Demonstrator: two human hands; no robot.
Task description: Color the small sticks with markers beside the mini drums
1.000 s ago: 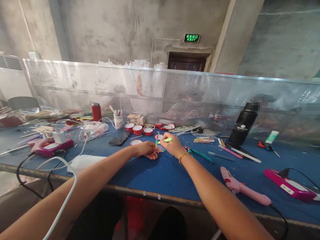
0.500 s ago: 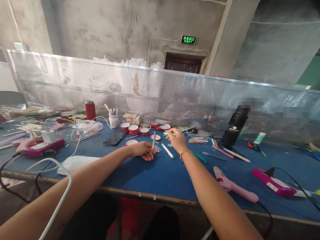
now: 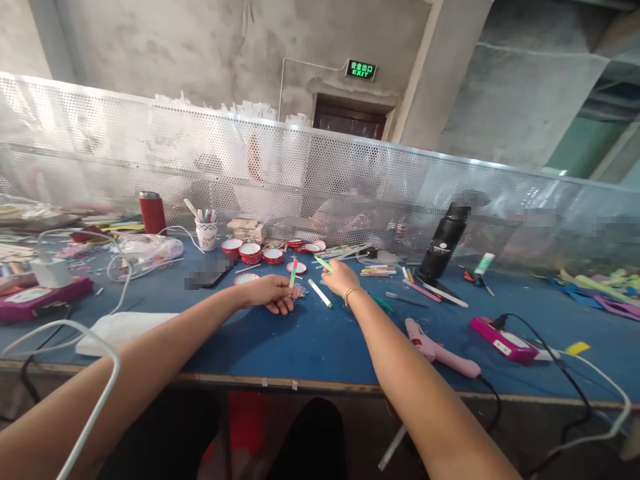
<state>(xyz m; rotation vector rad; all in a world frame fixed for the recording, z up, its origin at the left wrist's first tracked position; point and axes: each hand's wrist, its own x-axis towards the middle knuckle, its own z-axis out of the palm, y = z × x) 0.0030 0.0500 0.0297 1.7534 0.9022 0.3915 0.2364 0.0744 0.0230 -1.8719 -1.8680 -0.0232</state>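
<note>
My left hand [image 3: 274,293] is closed on a small upright stick [image 3: 293,272] coloured red, green and pale. Between finger and thumb my right hand [image 3: 341,277] holds a light green marker [image 3: 324,264], tilted toward the upper left, its tip apart from the stick. A white marker [image 3: 320,293] with a green end lies on the blue table between the hands. Small colourful pieces [image 3: 301,291] are just right of my left hand. Behind it sits a red-rimmed white disc [image 3: 297,267], and another disc [image 3: 247,279] lies to its left.
Stacked red-rimmed discs [image 3: 251,252], a pen cup [image 3: 206,235] and a red flask [image 3: 153,213] stand behind. A phone [image 3: 209,275] lies left. On the right are a black bottle [image 3: 444,245], a pink glue gun [image 3: 440,352] and a magenta box [image 3: 503,340] with cables.
The view has turned to the right, so the table's things appear farther left. The green marker now points more steeply up and left; both hands keep their holds.
</note>
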